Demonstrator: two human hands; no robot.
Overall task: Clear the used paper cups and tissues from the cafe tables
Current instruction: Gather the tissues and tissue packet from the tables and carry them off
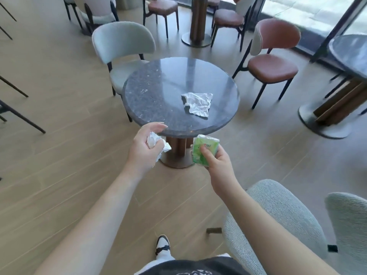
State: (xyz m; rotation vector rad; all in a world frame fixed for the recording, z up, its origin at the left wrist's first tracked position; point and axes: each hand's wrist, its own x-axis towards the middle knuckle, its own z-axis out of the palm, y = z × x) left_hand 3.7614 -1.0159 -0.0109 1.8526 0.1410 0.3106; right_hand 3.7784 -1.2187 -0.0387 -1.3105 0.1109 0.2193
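Note:
A crumpled white tissue (197, 103) lies right of centre on the round dark stone table (158, 92). My left hand (144, 149) hovers just off the table's near edge, clutching another crumpled white tissue (156, 144) in its palm, with the forefinger stretched toward the rim. My right hand (215, 165) holds a green paper cup (202, 150) below the table's near edge, thumb across its side. No cup stands on this table.
A pale grey chair (123, 48) stands behind the table on the left and a rust-brown chair (272, 64) on the right. A fuzzy grey chair (278, 221) is close at my right. Another stone table (349, 54) is at far right.

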